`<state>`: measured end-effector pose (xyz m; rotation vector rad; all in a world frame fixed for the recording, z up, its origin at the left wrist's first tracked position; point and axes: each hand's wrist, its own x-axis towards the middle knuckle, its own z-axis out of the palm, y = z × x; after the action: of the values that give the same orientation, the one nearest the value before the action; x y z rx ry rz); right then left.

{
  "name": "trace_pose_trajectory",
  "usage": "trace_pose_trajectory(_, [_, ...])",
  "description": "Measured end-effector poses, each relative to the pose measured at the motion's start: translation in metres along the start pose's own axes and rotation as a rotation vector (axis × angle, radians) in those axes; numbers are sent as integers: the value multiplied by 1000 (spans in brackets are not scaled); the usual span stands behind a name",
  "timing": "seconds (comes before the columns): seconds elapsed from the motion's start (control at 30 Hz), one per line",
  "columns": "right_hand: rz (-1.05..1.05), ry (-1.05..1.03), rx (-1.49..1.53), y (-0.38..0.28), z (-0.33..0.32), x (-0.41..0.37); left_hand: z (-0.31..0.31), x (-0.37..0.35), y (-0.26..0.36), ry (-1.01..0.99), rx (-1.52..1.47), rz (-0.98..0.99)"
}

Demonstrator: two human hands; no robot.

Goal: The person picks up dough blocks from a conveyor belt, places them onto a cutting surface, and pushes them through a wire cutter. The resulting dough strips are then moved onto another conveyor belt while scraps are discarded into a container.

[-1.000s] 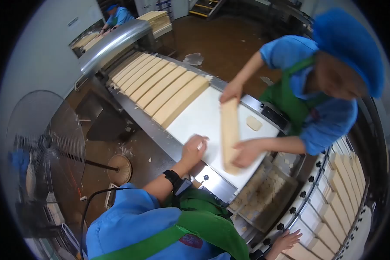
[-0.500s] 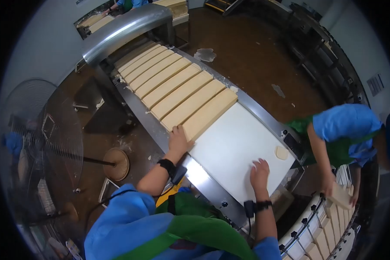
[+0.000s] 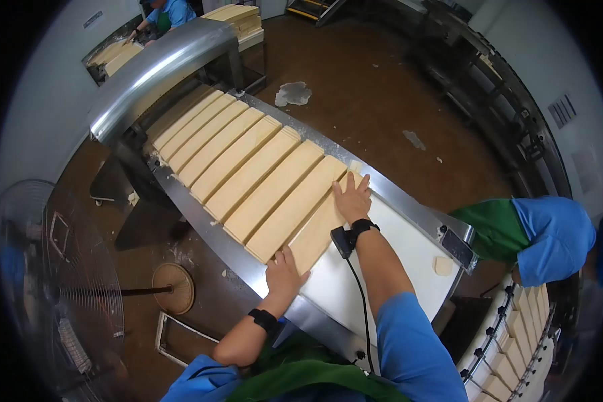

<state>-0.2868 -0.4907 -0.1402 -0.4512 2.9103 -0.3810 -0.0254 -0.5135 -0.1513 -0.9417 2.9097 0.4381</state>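
Observation:
Long pale slabs, apparently stacks of layered dough sheets (image 3: 275, 191), lie side by side across a conveyor. My left hand (image 3: 285, 276) grips the near end of the last dough stack (image 3: 315, 236), thumb on one side and fingers on the other. My right hand (image 3: 352, 199) is at this stack's far end, fingers spread around it and partly hiding it. Both wrists wear dark bands; a small black device with a cable hangs at the right one. A small squarish pale piece (image 3: 442, 266) rests on the white belt (image 3: 395, 251).
A curved metal hood (image 3: 164, 74) spans the conveyor's far end. Metal rails (image 3: 409, 208) edge the belt. At right, a co-worker (image 3: 549, 234) bends over a curved roller line holding more pale slabs (image 3: 516, 328). A fan (image 3: 80, 281) stands at left; another person works at the back.
My right hand has moved from above the bare belt to the last stack's far end. My left hand stays at the near end. The co-worker's hands, previously on a slab, are now hidden.

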Motion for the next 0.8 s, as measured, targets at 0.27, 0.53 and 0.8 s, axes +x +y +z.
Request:
trace_pose_trajectory(0.27, [292,-43,160,23,-37,-26,9,1,-8,-101,-40,95])
trace_pose_trajectory(0.53, [617,268,165,233,-73,-128,-15,-45,82,-517,-300,588])
trace_pose_trajectory(0.8, [948,675,494,380,-123,-289,10,-125,215,-323,-419,785])
